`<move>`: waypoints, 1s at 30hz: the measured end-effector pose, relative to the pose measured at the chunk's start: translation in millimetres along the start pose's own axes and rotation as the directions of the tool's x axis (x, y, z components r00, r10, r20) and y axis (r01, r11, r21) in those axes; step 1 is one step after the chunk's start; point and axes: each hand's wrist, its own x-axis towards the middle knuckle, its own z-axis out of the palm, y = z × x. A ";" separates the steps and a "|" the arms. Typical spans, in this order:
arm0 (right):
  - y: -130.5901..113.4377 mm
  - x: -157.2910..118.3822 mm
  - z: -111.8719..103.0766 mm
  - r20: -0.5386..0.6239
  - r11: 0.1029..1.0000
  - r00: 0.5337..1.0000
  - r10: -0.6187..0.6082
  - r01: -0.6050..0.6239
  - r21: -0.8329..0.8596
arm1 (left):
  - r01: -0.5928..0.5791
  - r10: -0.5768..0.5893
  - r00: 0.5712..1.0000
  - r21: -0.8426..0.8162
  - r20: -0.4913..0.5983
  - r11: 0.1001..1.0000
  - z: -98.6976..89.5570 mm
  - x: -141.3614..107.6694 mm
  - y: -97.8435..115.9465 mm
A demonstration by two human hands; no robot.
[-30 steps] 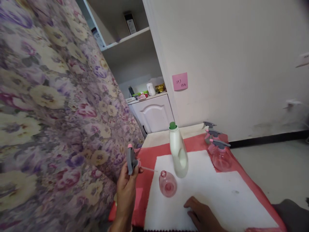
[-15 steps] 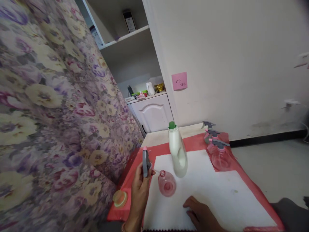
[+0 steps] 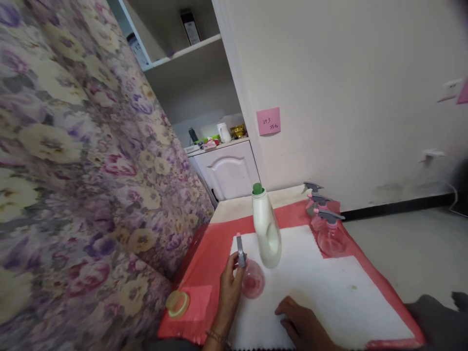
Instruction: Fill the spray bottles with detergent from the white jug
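My left hand (image 3: 231,280) is closed on a grey spray trigger head (image 3: 241,251) with a pink nozzle tip. It holds the head at the neck of a clear pink spray bottle (image 3: 253,280), which stands upright on a white cloth (image 3: 310,278). Whether the head is seated on the neck cannot be told, as my fingers cover the join. My right hand (image 3: 302,321) rests low on the cloth, loosely curled, thumb and forefinger apart, holding nothing visible. Behind the pink bottle stands a pale green jug (image 3: 268,234) with a green spout (image 3: 258,188).
Several pink spray bottles (image 3: 332,239) with grey triggers line the right edge of the red-covered table (image 3: 204,248). A yellowish cap (image 3: 178,303) lies at the left front. A floral curtain (image 3: 80,170) hangs along the left side; a wall (image 3: 347,97) rises behind.
My left hand has moved right with the spray head, from beside the pink bottle to its neck. The tube seen below the head no longer shows outside. My right hand stays in place.
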 end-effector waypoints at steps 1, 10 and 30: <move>-0.5 0.2 -0.4 0.000 1.000 1.000 0.003 -0.003 0.002 | -0.002 0.002 1.000 0.015 0.002 1.000 -0.2 0.8 -0.1; -0.5 -2.4 -0.8 -0.006 1.000 1.000 0.009 -0.009 0.027 | 0.019 -0.018 1.000 0.126 -0.014 0.992 -3.4 7.8 -9.8; -4.8 104.4 72.3 -0.456 0.975 0.883 0.110 -0.007 0.220 | 0.205 -0.210 0.978 -0.239 0.007 0.949 13.3 -7.1 -15.3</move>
